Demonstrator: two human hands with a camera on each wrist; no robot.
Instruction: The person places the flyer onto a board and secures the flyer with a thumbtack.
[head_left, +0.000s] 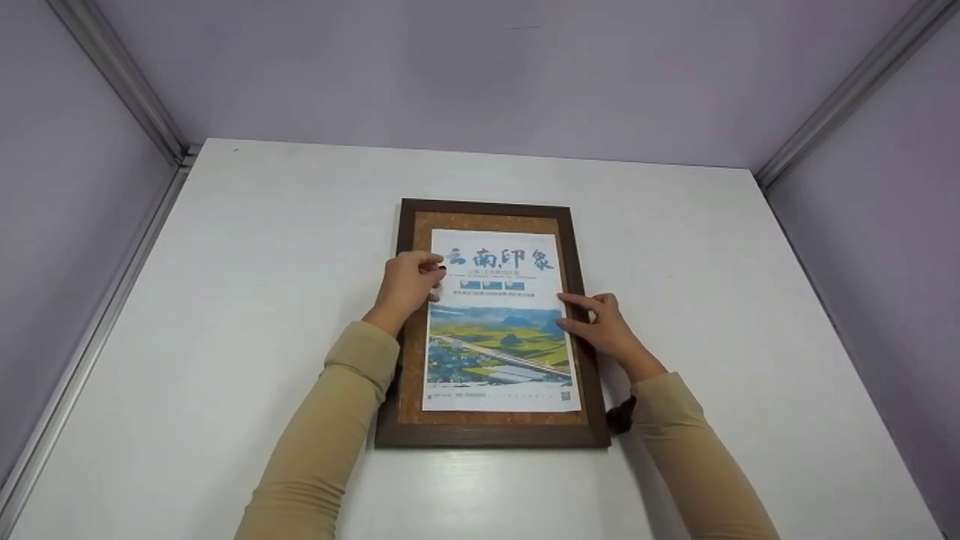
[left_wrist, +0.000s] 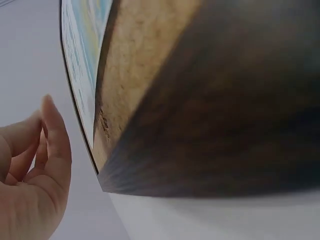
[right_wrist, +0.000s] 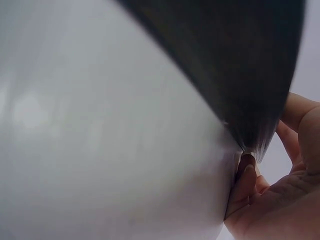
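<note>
A dark wooden frame (head_left: 491,435) with a cork panel (head_left: 411,375) lies flat on a white table (head_left: 262,262). On the cork lies a printed poster (head_left: 499,352) with a landscape photo and large characters at the top. My left hand (head_left: 409,289) has curled fingers at the poster's upper left edge, thumb and forefinger pinching it there. My right hand (head_left: 600,326) presses straight fingers on the poster's right edge and the frame. The left wrist view shows the frame (left_wrist: 225,125), cork (left_wrist: 135,65), poster edge (left_wrist: 80,60) and my left hand (left_wrist: 30,175).
Lilac walls (head_left: 480,75) with metal corner rails (head_left: 120,82) close in the table on three sides. Bare tabletop (right_wrist: 100,150) lies around the frame. In the right wrist view the frame's dark edge (right_wrist: 240,60) looms over my right hand (right_wrist: 280,205).
</note>
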